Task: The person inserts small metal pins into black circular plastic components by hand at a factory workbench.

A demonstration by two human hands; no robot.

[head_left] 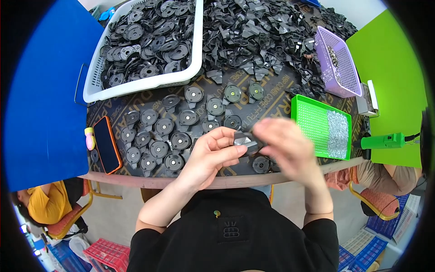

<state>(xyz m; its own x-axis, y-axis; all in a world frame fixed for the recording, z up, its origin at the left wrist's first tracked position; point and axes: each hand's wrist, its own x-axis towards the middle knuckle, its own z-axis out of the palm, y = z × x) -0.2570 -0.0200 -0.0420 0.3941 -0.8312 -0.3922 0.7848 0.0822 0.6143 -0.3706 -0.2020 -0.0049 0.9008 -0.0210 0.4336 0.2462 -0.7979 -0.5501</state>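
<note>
My left hand (213, 154) pinches a small black plastic part (245, 141) with a shiny angled face, held over the near edge of the table. Beside it, my right hand (287, 147) is smeared by motion, its fingertips close to the part; whether they grip anything is not visible. Several round black discs with tabs (181, 140) lie spread on the table to the left of and beyond my hands. Each of many discs has a bright centre. One more disc (261, 164) sits partly beneath my right hand.
A white basket (197, 45) heaped with black discs stands far left, next to a big pile of black plastic parts (258, 36). At right are a purple basket (346, 68), a green tray (297, 109) of small silvery pieces and a green electric screwdriver (383, 141). An orange-edged phone (107, 145) lies left.
</note>
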